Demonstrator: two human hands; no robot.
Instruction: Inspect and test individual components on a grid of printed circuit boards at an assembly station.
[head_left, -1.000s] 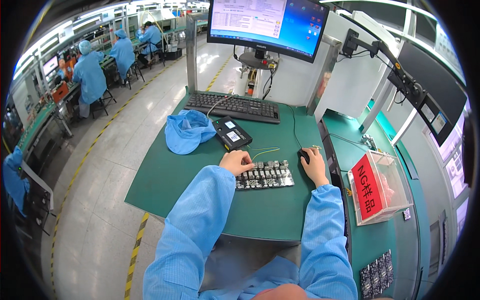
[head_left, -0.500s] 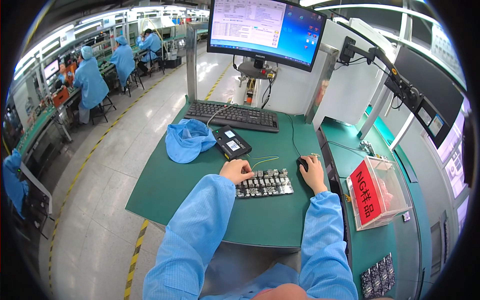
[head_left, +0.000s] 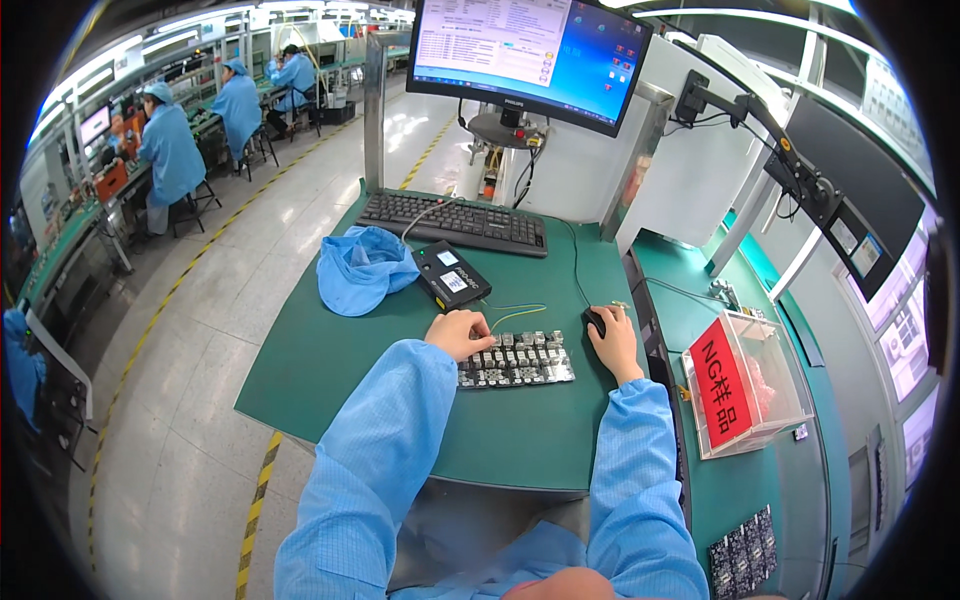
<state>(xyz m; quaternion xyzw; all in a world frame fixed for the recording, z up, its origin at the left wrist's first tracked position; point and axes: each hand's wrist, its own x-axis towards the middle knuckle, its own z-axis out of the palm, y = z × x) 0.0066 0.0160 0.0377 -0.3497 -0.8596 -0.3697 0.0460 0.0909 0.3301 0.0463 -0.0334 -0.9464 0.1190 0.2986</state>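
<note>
A panel of small circuit boards (head_left: 520, 362) with rows of silvery metal parts lies on the green table. At its upper left corner rests my left hand (head_left: 460, 333), fingers closed in a pinch; what they hold is hidden. Thin yellow and green wires (head_left: 520, 309) loop from a black box with small labels (head_left: 450, 275) down to these fingers. To the right of the panel, my right hand (head_left: 616, 345) curls over a black computer mouse (head_left: 596, 322).
Behind the panel are a black keyboard (head_left: 455, 223), a blue cloth cap (head_left: 362, 272) and a lit monitor (head_left: 525, 60). On the right bench stand a clear box with a red label (head_left: 750, 385) and a dark circuit panel (head_left: 743, 555). Several people in blue work far left.
The whole view has shifted slightly, so the table and things sit a little further left. Both hands keep their places, the left at the panel, the right on the mouse.
</note>
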